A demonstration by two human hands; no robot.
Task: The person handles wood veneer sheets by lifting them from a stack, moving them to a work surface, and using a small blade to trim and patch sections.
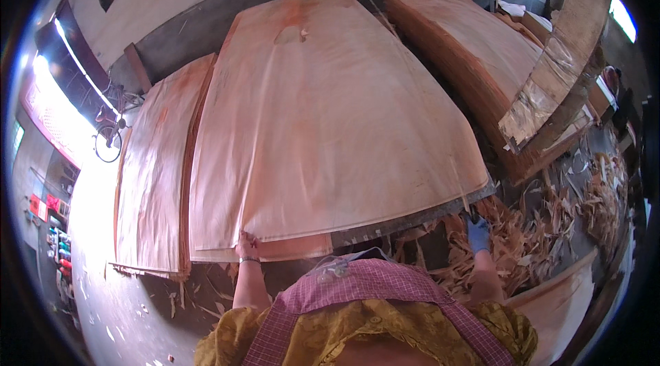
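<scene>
While your left hand [248, 246] pinches the near edge of the wood sheet [344, 125] before you, likely to steady it, your gloved right hand [478, 234] nears its right corner, finger grip unclear

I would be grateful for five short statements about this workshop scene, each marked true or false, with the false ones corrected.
1. The left hand touches the near edge of the middle sheet. True.
2. The right hand is ungloved. False: it wears a blue glove.
3. A bicycle shows to the left of the left-hand stack. True.
4. The person's apron is plain green. False: it is pinkish-purple with a checked pattern.
5. The floor to the person's right is free of scraps. False: many pale and reddish-brown scraps lie there.
</scene>
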